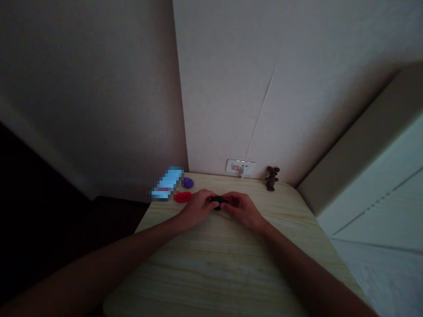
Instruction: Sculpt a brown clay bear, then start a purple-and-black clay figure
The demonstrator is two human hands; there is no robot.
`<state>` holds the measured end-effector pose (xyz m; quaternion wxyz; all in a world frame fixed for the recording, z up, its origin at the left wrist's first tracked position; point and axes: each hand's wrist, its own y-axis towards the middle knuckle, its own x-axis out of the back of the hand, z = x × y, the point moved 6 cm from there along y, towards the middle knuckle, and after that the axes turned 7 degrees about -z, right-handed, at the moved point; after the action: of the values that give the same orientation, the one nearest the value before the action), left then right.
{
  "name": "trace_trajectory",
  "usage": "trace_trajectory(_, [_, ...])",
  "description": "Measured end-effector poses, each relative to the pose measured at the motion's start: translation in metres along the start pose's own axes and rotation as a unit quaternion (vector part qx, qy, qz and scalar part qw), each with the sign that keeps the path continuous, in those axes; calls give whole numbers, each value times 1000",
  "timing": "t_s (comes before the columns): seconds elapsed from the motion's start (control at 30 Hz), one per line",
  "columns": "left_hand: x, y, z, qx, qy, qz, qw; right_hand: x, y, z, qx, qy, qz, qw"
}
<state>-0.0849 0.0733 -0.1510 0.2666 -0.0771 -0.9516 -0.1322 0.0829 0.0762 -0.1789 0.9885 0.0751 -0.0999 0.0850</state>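
Both hands meet over the far half of a wooden table, with a small black lump (218, 203) between them. My left hand (199, 207) is closed, its thumb and fingers on the left side of the lump. From the right, my right hand (243, 209) pinches the same lump. Its exact kind is too dark and small to tell. Just left of my left hand lies a red ring-like piece (183, 197), partly beside the fingers. Behind that sits a crumpled purple lump (188, 182).
A pale wood-grain table (205, 268) stands against the wall. At its back left is a lit, blurred-out screen (167, 184). A dark brown bear-like figure (272, 178) is at the back right. A wall socket (240, 167) holds a white plug. A white cabinet (376, 176) rises on the right.
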Motion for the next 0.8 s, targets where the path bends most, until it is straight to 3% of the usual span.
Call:
trace_trajectory(0.3, [-18, -5, -15, 49, -92, -19, 994, 21, -18, 6, -18, 123, -12, 992])
trace_trajectory(0.57, [-41, 3, -6, 102, -156, -33, 982, 29, -22, -3, -33, 172, -37, 984])
trace_trajectory(0.8, [-52, 5, -1, 82, -159, -68, 982, 34, -23, -12, -62, 175, -71, 980])
